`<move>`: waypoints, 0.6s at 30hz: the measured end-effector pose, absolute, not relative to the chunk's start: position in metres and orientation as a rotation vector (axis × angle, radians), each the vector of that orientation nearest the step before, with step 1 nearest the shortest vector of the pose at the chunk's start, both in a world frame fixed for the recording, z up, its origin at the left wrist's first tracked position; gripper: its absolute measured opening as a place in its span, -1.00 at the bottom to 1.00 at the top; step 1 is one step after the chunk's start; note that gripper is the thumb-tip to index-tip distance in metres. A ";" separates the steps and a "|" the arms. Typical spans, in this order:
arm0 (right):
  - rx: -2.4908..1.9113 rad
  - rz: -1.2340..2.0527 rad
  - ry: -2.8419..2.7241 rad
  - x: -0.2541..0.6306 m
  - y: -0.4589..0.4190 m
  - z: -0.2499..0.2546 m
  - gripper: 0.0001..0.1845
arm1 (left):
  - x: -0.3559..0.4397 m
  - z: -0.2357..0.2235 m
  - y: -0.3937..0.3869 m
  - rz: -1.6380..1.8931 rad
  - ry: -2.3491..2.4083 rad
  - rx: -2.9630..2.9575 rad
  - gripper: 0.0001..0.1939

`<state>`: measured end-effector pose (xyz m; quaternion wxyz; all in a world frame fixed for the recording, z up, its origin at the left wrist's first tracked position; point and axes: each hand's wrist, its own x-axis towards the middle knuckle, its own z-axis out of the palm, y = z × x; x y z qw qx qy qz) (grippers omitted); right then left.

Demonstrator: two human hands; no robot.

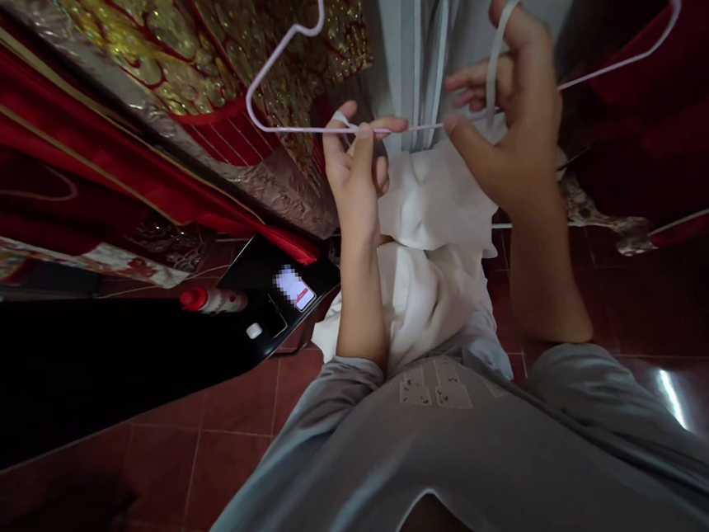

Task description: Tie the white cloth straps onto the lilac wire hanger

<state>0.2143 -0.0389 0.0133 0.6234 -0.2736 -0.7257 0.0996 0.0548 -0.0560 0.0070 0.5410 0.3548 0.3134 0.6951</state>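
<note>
A thin lilac clothes hanger (293, 129) spans the upper view, its top cut off by the frame. My left hand (351, 159) is closed on its lower bar, thumb against the bar and one finger stretched along it. A short piece of white strap (342, 118) shows at the left fingers. Over a raised finger of my right hand (527, 110) loops another white strap (494, 59), running down towards the bar. The right fingers are partly spread and slightly blurred; the bar passes behind that hand. Beneath both hands, white cloth (429, 201) hangs down over my lap.
Red and gold sequinned garments (205, 47) hang at the left, with dark red cloth (678, 130) at the right. A black table (120, 353) on the left bears a red-capped bottle (218, 300), a lit phone (296, 289) and a small white case (253, 331). Red tiles (230, 401) cover the floor.
</note>
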 end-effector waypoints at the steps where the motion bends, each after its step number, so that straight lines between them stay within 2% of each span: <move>1: -0.681 0.198 -1.661 0.211 -0.038 0.009 -0.23 | 0.055 0.009 -0.058 1.660 0.726 0.852 -0.81; 7: -0.854 -0.001 -1.607 0.222 -0.041 0.004 -0.29 | 0.048 0.015 -0.062 1.686 0.556 0.795 -0.68; 12: -0.777 -0.038 -1.630 0.231 -0.037 0.005 -0.21 | 0.010 0.004 -0.051 1.972 0.815 0.699 -0.55; 18: -0.838 0.018 -1.535 0.229 -0.031 -0.004 -0.18 | -0.025 0.008 -0.054 2.055 1.020 0.717 -0.62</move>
